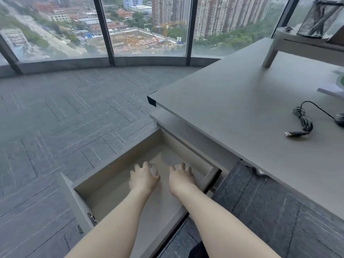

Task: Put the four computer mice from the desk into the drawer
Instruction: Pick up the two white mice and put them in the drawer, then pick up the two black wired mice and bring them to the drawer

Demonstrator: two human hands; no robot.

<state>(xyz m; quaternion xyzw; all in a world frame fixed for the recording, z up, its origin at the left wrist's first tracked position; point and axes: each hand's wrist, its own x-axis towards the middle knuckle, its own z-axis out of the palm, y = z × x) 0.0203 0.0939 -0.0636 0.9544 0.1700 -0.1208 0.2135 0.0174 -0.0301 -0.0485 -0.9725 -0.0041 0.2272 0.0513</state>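
Two bare forearms reach down from the bottom edge into the open drawer (104,174), which is pulled out below the bench (232,101). The left hand (144,176) lies palm down with its fingers curled over a pale mouse (154,171), of which only a sliver shows by the thumb side. The right hand (181,176) is cupped the same way over a second pale object (176,167), barely visible past the fingertips; whether either hand actually grips or only covers what is under it cannot be told. Both hands are near the middle of the drawer, just beside each other but apart. The drawer's front panel (78,203) sticks out to the left over grey carpet (55,118).

Farther up on the right, a black wired mouse (340,119) lies at the picture's edge on the bench, its bundled cable (303,120) and USB plug (289,134) beside it. Beyond are a paper pad (330,88), a raised shelf (301,41) bearing a mesh pen holder (318,17), and tall windows (145,27) over a city.
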